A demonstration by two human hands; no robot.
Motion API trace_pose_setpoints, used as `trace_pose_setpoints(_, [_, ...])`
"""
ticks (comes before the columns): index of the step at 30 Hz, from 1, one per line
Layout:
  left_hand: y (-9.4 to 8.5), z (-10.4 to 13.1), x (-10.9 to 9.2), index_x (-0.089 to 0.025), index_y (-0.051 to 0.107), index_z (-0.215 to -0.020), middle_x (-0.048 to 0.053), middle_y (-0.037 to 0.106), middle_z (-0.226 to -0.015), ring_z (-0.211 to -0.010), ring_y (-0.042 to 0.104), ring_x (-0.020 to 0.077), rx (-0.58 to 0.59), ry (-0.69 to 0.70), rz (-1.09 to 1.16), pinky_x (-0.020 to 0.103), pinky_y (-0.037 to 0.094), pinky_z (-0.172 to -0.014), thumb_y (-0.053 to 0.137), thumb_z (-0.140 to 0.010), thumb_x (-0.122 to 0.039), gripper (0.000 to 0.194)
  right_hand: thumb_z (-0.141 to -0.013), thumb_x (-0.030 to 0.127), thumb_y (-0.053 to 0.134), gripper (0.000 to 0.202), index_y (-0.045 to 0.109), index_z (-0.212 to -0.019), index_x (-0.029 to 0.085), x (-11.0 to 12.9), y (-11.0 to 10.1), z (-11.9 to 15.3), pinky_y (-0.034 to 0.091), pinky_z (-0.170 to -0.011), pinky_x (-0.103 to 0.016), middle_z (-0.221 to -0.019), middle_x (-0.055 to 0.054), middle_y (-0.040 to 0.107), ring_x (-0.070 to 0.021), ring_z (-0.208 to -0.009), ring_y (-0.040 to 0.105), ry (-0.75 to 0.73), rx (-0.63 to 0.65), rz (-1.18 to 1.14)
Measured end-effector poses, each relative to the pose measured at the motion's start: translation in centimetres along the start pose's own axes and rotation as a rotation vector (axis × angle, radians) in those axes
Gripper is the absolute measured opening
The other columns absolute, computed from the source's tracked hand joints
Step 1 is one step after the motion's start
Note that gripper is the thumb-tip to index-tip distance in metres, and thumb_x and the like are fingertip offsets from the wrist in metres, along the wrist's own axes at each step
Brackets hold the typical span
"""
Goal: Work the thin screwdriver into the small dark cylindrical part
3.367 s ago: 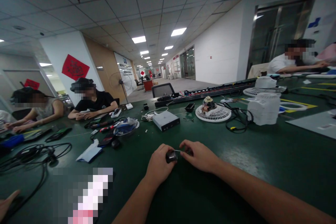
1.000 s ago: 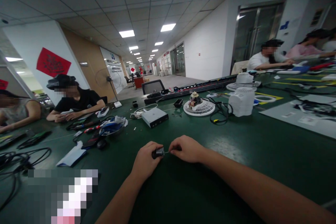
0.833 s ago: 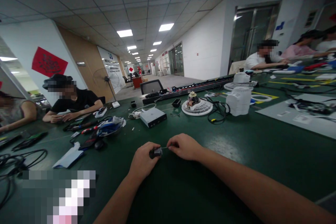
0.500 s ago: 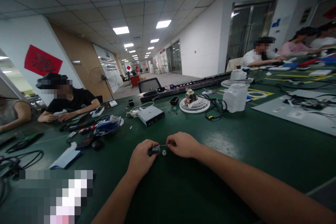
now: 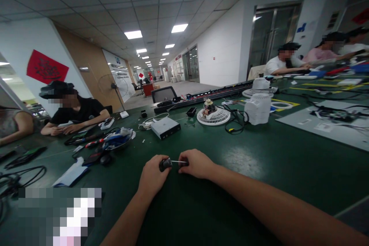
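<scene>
My left hand (image 5: pixel 151 175) is closed, with thumb and fingers round a small dark cylinder (image 5: pixel 165 164) with a greyish end, possibly a little motor. A thin, shiny metal rod (image 5: pixel 177 161) spans the gap between this cylinder and my right hand (image 5: pixel 197 164). The fingers of my right hand are pinched at the rod's other end, where something dark shows between them. Whether the rod enters the cylinder or only touches it, I cannot tell. Both hands are low over the green table (image 5: pixel 201 203).
Beyond my hands sit a silver box-shaped drive (image 5: pixel 165 127), an open black box (image 5: pixel 191 112), a white fan grille (image 5: pixel 213 116) and a white housing (image 5: pixel 257 108) with a black cable (image 5: pixel 238 119). Tools and a cloth-filled bowl (image 5: pixel 118 138) lie left. Other people (image 5: pixel 75 107) sit around the table.
My right hand has moved slightly down and left, closer to the left. More of the dark cylinder shows. The small pale round piece seen below the rod earlier is no longer visible.
</scene>
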State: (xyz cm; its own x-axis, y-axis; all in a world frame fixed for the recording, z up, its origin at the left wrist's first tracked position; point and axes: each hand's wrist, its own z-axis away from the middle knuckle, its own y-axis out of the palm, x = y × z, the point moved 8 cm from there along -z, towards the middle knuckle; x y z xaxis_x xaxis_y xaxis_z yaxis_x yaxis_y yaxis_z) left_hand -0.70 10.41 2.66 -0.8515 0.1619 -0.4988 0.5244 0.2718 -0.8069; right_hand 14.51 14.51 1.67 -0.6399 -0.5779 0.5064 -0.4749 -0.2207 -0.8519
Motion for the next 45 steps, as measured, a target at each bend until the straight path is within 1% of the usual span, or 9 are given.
trace_pose_setpoints(4, [0.2,0.1,-0.9,-0.023,0.068,-0.102,0.005,0.070,-0.103,-0.096,0.065,0.0239,0.032,0.046,0.050,0.038,0.051,-0.086,0.066,-0.076,-0.023,0.027,-0.076,0.033,0.074,0.015,0.071,-0.086,0.022,-0.6,-0.9,-0.1,0.042,-0.061,-0.024,-0.079,0.001,0.069,-0.0149,-0.072,0.061,0.011,-0.065,-0.132])
trace_pose_setpoints(9, [0.2,0.5,-2.4,-0.024,0.068,-0.102,0.003,0.071,-0.100,-0.092,0.066,0.0214,0.052,0.130,0.141,0.035,0.051,-0.083,0.070,-0.074,-0.023,0.028,-0.082,0.025,0.068,0.012,0.074,-0.091,0.021,0.4,-1.7,0.1,0.044,-0.066,-0.023,-0.082,0.000,0.070,-0.0139,-0.075,0.063,-0.122,-0.121,-0.280])
trace_pose_setpoints(13, [0.3,0.7,-3.1,-0.024,0.068,-0.103,0.003,0.071,-0.097,-0.088,0.065,0.0212,0.093,0.155,0.169,0.033,0.051,-0.078,0.072,-0.075,-0.026,0.028,-0.080,0.023,0.070,0.010,0.076,-0.087,0.020,1.3,-2.3,0.4,0.042,-0.066,-0.023,-0.081,-0.001,0.068,-0.0137,-0.075,0.061,-0.188,-0.180,-0.227])
trace_pose_setpoints(18, [0.3,0.8,-3.1,-0.024,0.068,-0.105,0.003,0.072,-0.100,-0.089,0.065,0.0212,0.096,0.164,0.194,0.033,0.050,-0.079,0.072,-0.076,-0.026,0.030,-0.079,0.029,0.070,0.010,0.074,-0.082,0.020,1.0,-2.6,0.4,0.040,-0.061,-0.023,-0.079,-0.001,0.068,-0.0138,-0.072,0.060,-0.131,-0.230,-0.142])
trace_pose_setpoints(21, [0.3,0.7,-2.9,-0.024,0.068,-0.106,0.003,0.072,-0.100,-0.089,0.065,0.0216,0.074,0.157,0.206,0.034,0.050,-0.081,0.073,-0.075,-0.024,0.031,-0.080,0.033,0.068,0.014,0.074,-0.081,0.019,0.4,-2.1,0.2,0.040,-0.058,-0.024,-0.076,-0.001,0.069,-0.0141,-0.068,0.060,-0.104,-0.204,-0.184])
trace_pose_setpoints(25, [0.3,0.8,-3.0,-0.024,0.069,-0.103,0.002,0.072,-0.098,-0.089,0.065,0.0215,0.062,0.174,0.216,0.034,0.050,-0.081,0.074,-0.074,-0.022,0.029,-0.079,0.028,0.068,0.013,0.074,-0.086,0.019,0.3,-1.4,0.1,0.042,-0.060,-0.024,-0.078,-0.002,0.070,-0.0143,-0.068,0.062,-0.143,-0.142,-0.285])
trace_pose_setpoints(34, [0.2,0.8,-3.1,-0.023,0.070,-0.101,0.002,0.072,-0.098,-0.089,0.065,0.0208,0.062,0.182,0.222,0.032,0.049,-0.080,0.077,-0.071,-0.019,0.031,-0.077,0.031,0.070,0.011,0.071,-0.079,0.020,0.4,-2.3,0.5,0.039,-0.059,-0.024,-0.077,-0.001,0.069,-0.0145,-0.069,0.060,-0.115,-0.214,-0.123])
trace_pose_setpoints(39, [0.3,0.8,-3.1,-0.023,0.070,-0.102,0.002,0.072,-0.097,-0.089,0.065,0.0208,0.079,0.172,0.230,0.032,0.049,-0.079,0.077,-0.071,-0.019,0.032,-0.079,0.033,0.068,0.013,0.071,-0.080,0.020,0.7,-1.9,0.5,0.038,-0.059,-0.024,-0.077,-0.001,0.069,-0.0142,-0.069,0.060,-0.094,-0.172,-0.120])
trace_pose_setpoints(45, [0.5,0.9,-3.3,-0.024,0.070,-0.098,0.001,0.071,-0.097,-0.090,0.065,0.0203,0.100,0.196,0.232,0.032,0.049,-0.081,0.077,-0.071,-0.016,0.029,-0.076,0.035,0.072,0.015,0.070,-0.079,0.021,0.3,-1.6,0.3,0.035,-0.055,-0.023,-0.074,0.001,0.067,-0.0133,-0.066,0.058,-0.063,-0.130,-0.133])
